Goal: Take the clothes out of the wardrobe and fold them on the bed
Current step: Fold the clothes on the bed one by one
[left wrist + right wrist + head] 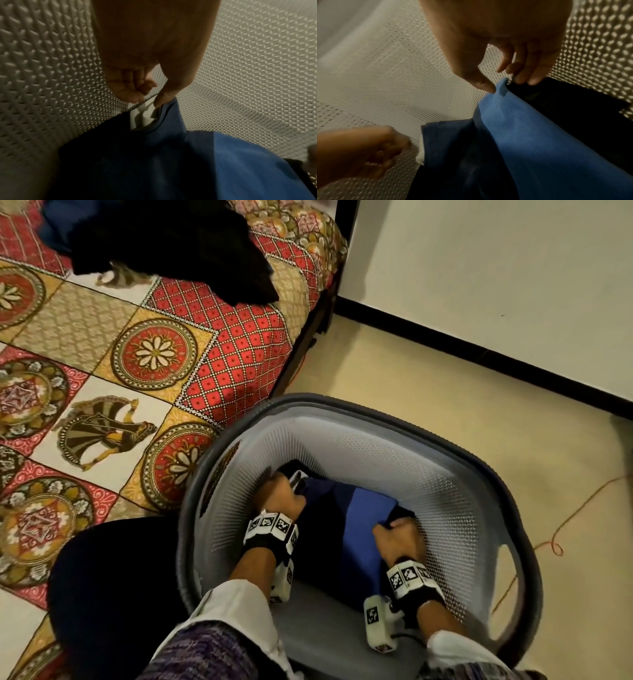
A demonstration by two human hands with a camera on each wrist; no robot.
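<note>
A blue garment [364, 529] [223, 169] [530, 135] with darker navy and black parts lies inside a grey perforated laundry basket [445, 460] on the floor beside the bed [102, 354]. My left hand [281, 494] [147, 93] pinches its far left edge, where a white patch shows, between thumb and curled fingers. My right hand [397, 532] [508, 83] pinches the blue fabric's right corner between thumb and fingertips. The left hand [368, 152] also shows at the lower left of the right wrist view.
A black garment [178, 248] and a blue one [58, 224] lie at the far end of the patterned bedspread. A dark round cushion [113, 577] sits left of the basket. An orange cord [555, 529] trails on the beige floor by the white wall [496, 268].
</note>
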